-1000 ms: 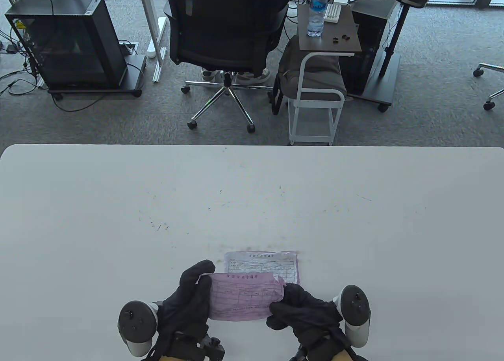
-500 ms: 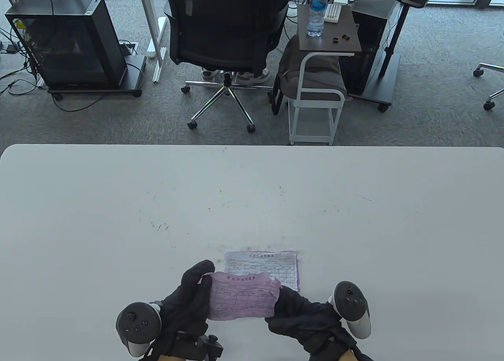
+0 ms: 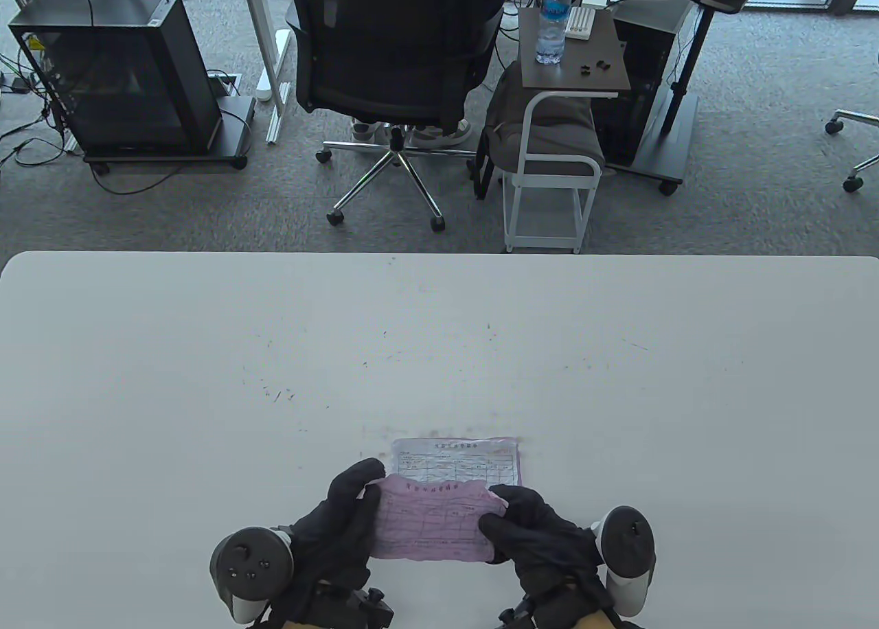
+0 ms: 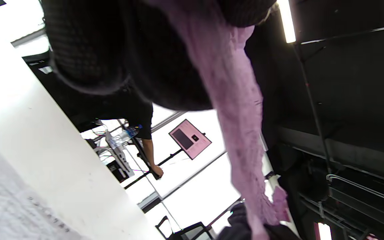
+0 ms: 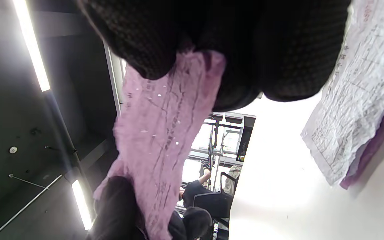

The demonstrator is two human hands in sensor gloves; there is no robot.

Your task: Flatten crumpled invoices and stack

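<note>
Holding the pink invoice (image 3: 431,523) by its short ends, left hand (image 3: 336,529) and right hand (image 3: 532,533); thin, limp, tear-prone.

You're looking at a pale pink invoice (image 3: 431,524) printed with a grid of darker lines, its far edge ragged. Your left hand (image 3: 336,529) and right hand (image 3: 539,536) wear black knit gloves, each with a grey-and-black tracker. Just beyond, the stack (image 3: 457,459) shows a white sheet, grid-printed, over a purple one. The table (image 3: 206,354) is white with faint dark specks.
</note>
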